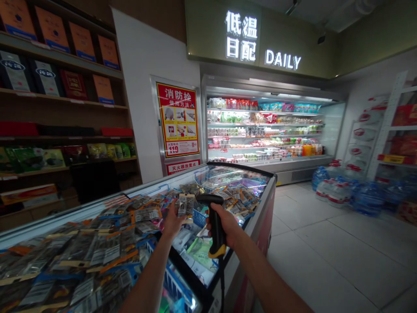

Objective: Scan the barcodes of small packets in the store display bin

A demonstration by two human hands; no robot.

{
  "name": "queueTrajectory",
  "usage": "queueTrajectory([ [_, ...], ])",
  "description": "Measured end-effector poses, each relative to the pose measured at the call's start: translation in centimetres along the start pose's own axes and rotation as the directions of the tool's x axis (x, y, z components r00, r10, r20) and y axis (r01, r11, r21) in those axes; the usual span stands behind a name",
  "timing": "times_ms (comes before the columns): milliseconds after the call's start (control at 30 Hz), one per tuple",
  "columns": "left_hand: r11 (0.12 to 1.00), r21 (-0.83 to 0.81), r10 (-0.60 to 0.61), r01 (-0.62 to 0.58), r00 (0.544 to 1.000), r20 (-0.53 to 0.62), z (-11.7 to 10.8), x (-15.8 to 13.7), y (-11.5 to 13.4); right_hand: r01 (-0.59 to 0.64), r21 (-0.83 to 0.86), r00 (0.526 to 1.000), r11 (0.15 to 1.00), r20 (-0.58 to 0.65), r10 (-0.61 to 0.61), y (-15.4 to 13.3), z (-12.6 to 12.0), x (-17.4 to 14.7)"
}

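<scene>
One freezer (267,208) stands below the fingers, a heap of packets (81,252) on it to their left. The right hand (230,226) has fingers wrapped round a scanner (217,230); beside it, the left hand (172,221) pinches a single packet (186,204).

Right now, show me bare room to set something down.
Bare floor lies between the freezer and the water bottles. The glass pane between the forearms also looks clear on top. Crowded: packets heap left of the left hand and beyond the scanner.
</scene>
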State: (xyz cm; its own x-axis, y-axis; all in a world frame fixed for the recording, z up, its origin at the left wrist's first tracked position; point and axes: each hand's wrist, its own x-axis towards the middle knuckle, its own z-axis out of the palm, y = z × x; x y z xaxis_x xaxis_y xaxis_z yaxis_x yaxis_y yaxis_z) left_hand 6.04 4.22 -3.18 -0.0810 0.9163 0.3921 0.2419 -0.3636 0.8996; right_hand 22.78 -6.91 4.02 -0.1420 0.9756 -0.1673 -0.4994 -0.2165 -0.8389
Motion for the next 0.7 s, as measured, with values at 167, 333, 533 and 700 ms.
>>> queueTrajectory([
  [167,0.995,-0.095,-0.016,0.023,0.997,0.073,0.0,0.0,-0.1,0.0,0.009,0.999,1.0,0.049,0.0,-0.3,0.2,0.1],
  [333,0.997,-0.062,-0.044,0.051,0.993,0.11,0.0,-0.2,0.2,-0.027,0.037,0.998,0.999,0.056,0.025,-0.5,0.2,0.1],
  [533,0.984,-0.166,-0.041,0.066,0.988,0.148,0.3,-0.1,-0.1,-0.053,0.043,0.997,0.998,0.06,0.05,-1.0,0.6,-0.3],
  [700,0.988,-0.138,-0.05,0.071,0.988,0.149,0.2,-0.1,-0.1,-0.08,0.069,0.994,0.994,0.078,0.074,-1.3,0.5,-0.4],
])
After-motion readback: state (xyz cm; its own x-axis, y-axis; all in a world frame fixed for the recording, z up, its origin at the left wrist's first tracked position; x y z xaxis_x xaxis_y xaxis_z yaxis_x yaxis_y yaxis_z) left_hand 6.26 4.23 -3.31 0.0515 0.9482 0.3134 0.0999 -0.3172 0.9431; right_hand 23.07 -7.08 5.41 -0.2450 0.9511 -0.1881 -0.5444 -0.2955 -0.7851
